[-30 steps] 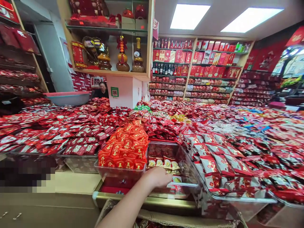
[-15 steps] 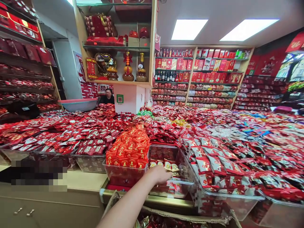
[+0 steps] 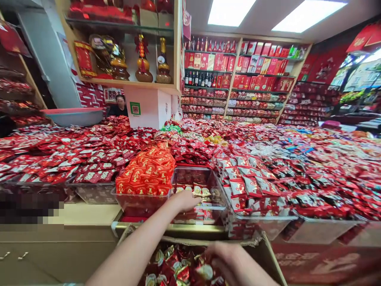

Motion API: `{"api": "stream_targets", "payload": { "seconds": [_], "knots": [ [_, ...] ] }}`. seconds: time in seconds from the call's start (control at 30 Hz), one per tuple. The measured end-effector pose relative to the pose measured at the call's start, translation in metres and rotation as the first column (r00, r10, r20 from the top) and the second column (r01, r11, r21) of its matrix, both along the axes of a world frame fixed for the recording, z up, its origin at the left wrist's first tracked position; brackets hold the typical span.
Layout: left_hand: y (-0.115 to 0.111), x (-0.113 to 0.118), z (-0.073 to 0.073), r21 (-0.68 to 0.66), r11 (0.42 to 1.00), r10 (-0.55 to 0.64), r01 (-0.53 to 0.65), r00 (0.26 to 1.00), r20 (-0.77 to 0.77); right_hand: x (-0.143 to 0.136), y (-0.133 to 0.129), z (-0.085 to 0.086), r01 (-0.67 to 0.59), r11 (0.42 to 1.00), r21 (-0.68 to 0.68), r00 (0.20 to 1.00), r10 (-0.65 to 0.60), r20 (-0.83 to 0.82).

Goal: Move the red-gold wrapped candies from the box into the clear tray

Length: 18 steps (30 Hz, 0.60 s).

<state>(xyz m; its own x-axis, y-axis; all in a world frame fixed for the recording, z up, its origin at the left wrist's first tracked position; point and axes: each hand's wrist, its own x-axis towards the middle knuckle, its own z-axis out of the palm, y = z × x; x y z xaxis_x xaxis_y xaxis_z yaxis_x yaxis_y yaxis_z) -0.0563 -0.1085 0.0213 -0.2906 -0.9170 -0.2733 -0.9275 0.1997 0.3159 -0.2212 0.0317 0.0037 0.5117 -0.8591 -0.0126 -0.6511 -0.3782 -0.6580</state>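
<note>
Gold-wrapped packets (image 3: 205, 192) lie in one clear bin (image 3: 216, 207). At least two show to the right of the left hand (image 3: 187, 199); the full count is hidden by that hand. The left hand is palm down inside the bin with fingers bent. Its fingertips are partly concealed, so whether it grips a packet cannot be determined.

One cardboard box (image 3: 178, 239) is located below and in front of the bin. It contains red-and-gold wrapped pieces (image 3: 172, 262), too many and too blurred to count. The right hand (image 3: 224, 256) is over these pieces, loosely curled and blurred; one piece is near its fingers, but a hold cannot be confirmed.

Immediately left of the bin: one bin heaped with orange-red packets (image 3: 145, 172). Immediately right: one bin heaped with white-and-red packets (image 3: 251, 184). The surface (image 3: 89, 214) shows pale at left, with two cabinet handles (image 3: 23, 255) below.

Rear area: one person (image 3: 117, 108), one QR-code sign (image 3: 135, 108). Overhead: two ceiling lights (image 3: 232, 12).
</note>
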Motion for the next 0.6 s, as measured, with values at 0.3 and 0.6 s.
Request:
{"api": "stream_targets", "payload": {
  "seconds": [0.3,0.6],
  "knots": [
    [-0.008,-0.002,-0.004,0.015,1.0,-0.026,0.026,1.0,-0.001,-0.012,-0.013,0.023,0.068,0.941,0.333,0.565,-0.311,0.765],
    [-0.012,-0.002,-0.006,0.035,0.999,-0.024,0.023,1.0,0.018,-0.012,-0.008,0.005,0.211,0.912,0.351,0.58,-0.406,0.707]
  ]
}}
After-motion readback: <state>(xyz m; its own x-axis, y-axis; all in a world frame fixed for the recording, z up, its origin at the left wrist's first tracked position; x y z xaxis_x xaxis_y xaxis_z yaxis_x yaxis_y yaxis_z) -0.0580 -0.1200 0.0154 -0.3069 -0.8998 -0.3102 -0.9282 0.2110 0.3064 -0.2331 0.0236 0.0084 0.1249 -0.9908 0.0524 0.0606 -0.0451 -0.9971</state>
